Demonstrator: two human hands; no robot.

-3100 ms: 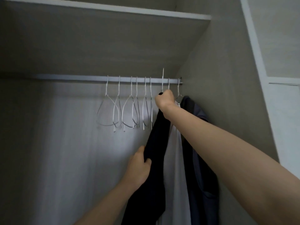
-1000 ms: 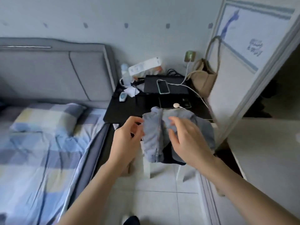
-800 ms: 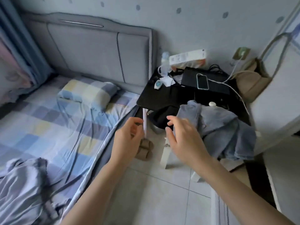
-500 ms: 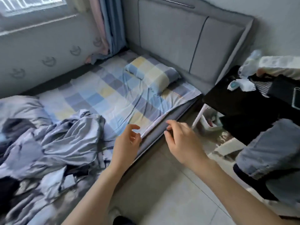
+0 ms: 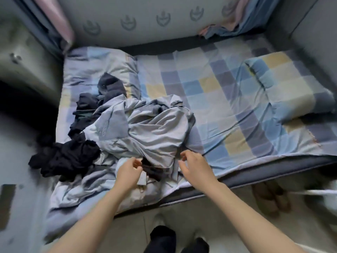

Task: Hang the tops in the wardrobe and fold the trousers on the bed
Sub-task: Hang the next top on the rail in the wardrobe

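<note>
Your 2 hands hover over the near edge of the bed [image 5: 237,110], which fills the middle of the view. Your left hand [image 5: 128,173] sits at about 7 o'clock from the frame centre, fingers loosely curled with thumb and forefinger close together; motion blur prevents confirming whether they pinch any cloth. Your right hand [image 5: 194,166] sits at about 5 o'clock, fingers curled and slightly apart, holding nothing visible.

The pile of clothes [image 5: 145,132] lies between and just beyond both hands, at 12 o'clock from them. It consists of crumpled light grey-blue garments [image 5: 155,128]. Dark garments [image 5: 63,157] spread at 9 o'clock from the pile, and more dark cloth [image 5: 111,86] lies at 11 o'clock. You cannot tell tops from trousers in this heap.

A checked pillow [image 5: 291,84] rests at 2 o'clock. A pair of slippers [image 5: 269,198] stands on the floor at 4 o'clock.
</note>
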